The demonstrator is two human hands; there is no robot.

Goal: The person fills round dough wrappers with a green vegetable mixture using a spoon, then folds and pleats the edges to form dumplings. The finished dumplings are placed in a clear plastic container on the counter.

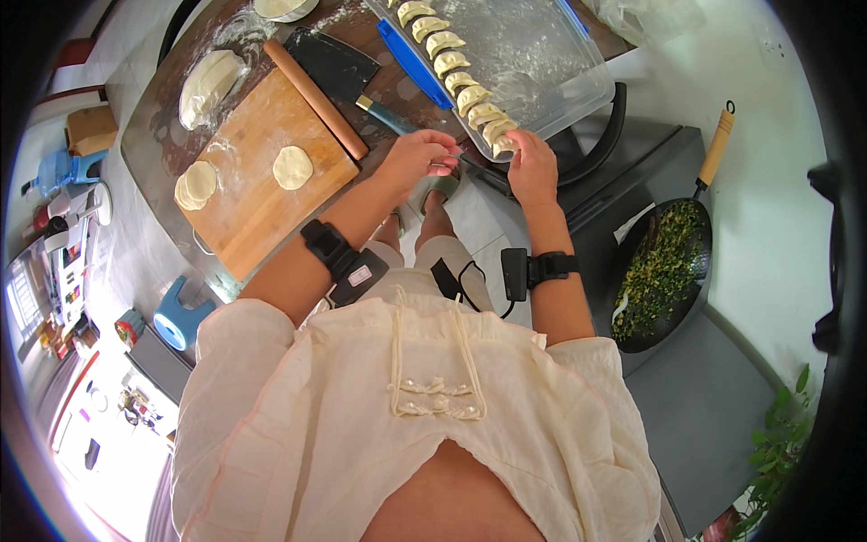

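Observation:
My right hand (533, 166) has its fingertips on the nearest dumpling (504, 144), at the near corner of a clear plastic container lid or tray (542, 88). A row of pleated dumplings (450, 63) runs along that tray's left side. My left hand (423, 154) hangs between the board and the tray, fingers loosely curled and apart, with nothing seen in it. To its left, one round dough wrapper (292, 168) lies on the wooden board (264, 223), and a small stack of wrappers (196, 185) sits at the board's left edge. A rolling pin (315, 98) rests along the board's far edge.
A cleaver (332, 64) lies behind the rolling pin, beside dough (211, 88) under clear film. At the right, a black pan (664, 271) of chopped green filling with a spoon rests on a grey chair (698, 406). A bowl (286, 7) stands at the table's far side.

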